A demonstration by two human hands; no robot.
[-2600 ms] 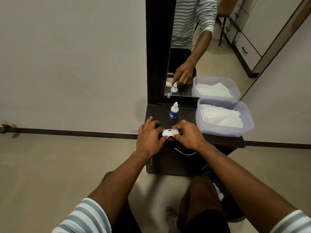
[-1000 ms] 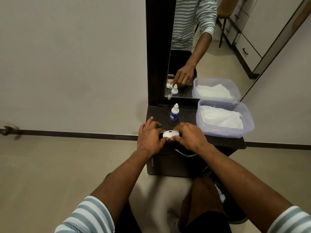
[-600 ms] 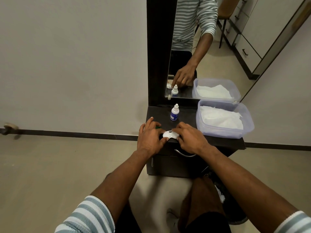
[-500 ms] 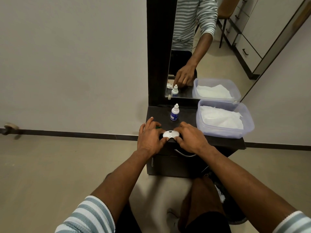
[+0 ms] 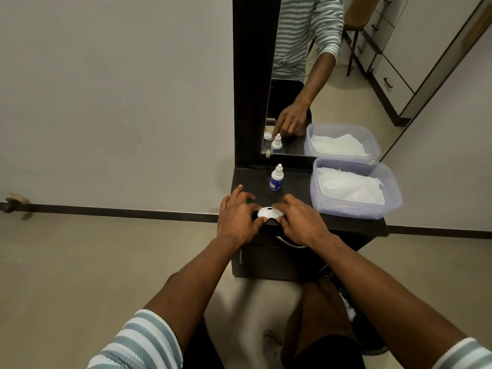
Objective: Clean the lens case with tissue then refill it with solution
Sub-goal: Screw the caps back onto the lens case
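The lens case [image 5: 269,213] sits at the counter's [image 5: 346,223] front edge, nearer than the solution bottle [image 5: 276,178], likely pinned flat for wiping. The left hand [image 5: 238,218] steadies its left end, fingers curled on it; the right hand [image 5: 299,222] presses its right end, though whether that grip holds tissue is hidden

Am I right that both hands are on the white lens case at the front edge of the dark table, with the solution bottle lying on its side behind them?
Not quite: the head view shows the solution bottle standing upright. Both the left hand and right hand are on the white lens case at the dark table's front edge.
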